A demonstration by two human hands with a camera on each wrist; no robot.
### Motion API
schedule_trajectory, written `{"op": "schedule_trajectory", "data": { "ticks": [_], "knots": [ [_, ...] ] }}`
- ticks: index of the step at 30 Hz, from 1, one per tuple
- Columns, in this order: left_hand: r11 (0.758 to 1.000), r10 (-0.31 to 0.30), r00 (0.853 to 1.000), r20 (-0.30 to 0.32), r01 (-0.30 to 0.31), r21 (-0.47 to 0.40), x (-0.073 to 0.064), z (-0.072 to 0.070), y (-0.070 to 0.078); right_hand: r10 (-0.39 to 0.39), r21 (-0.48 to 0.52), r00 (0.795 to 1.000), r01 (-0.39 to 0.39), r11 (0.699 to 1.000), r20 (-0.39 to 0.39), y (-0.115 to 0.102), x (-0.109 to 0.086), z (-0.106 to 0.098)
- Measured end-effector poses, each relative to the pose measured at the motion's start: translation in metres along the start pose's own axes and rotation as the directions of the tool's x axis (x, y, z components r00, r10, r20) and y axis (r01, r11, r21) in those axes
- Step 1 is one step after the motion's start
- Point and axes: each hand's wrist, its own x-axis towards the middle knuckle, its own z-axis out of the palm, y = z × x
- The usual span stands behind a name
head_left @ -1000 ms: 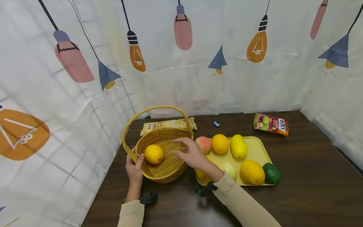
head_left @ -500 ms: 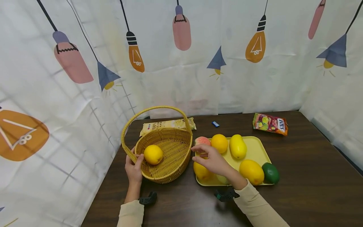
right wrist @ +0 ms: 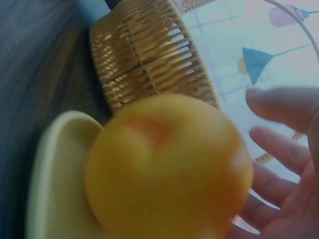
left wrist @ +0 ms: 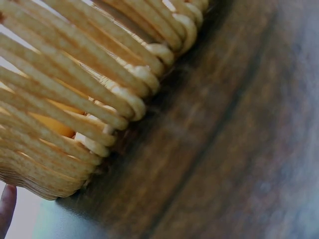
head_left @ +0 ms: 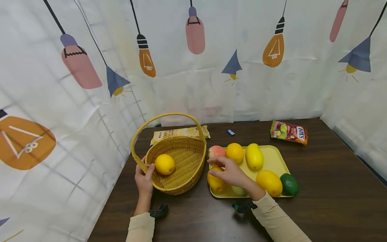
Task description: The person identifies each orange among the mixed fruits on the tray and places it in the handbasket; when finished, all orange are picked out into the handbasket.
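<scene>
An orange-yellow fruit (head_left: pixel 215 184) sits in the near left corner of a pale yellow tray (head_left: pixel 277 158). A person's right hand (head_left: pixel 232 172) is poised over it, thumb and fingers spread around its side; I cannot tell whether they touch it. A second ago this hand was above the basket (head_left: pixel 185 161); now it is over the tray, so the work seems to have turned to this fruit. The left hand (head_left: pixel 144 181) grips the basket's left rim beside the foot of its handle. One yellow fruit (head_left: pixel 164 164) lies inside the basket. The tray also carries a peach (head_left: pixel 216 152), an orange (head_left: pixel 234 153) and other fruit, one pale green (head_left: pixel 239 191) and mostly hidden by the right arm. Farther back on the dark counter (head_left: pixel 326 174) lie a small blue sweet (head_left: pixel 230 132) and a red snack packet (head_left: pixel 289 132).
</scene>
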Motion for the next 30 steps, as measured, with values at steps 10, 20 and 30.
{"op": "schedule_trajectory", "data": {
  "ticks": [10, 20, 30],
  "knots": [
    [1.000, 0.019, 0.999, 0.043, -0.019, 0.007, -0.008, 0.007, 0.030, -0.075, -0.130, 0.984, 0.097, 0.987, 0.163, 0.006, -0.011, -0.020],
    [1.000, 0.002, 0.999, 0.038, -0.003, 0.008, -0.006, 0.005, 0.033, -0.067, -0.167, 0.964, 0.112, 0.979, 0.257, 0.006, -0.006, -0.023],
    [0.998, -0.021, 0.999, 0.041, 0.018, 0.068, -0.011, 0.001, 0.034, -0.029, -0.226, 0.947, 0.107, 0.968, 0.321, 0.006, -0.006, -0.023]
  ]
}}
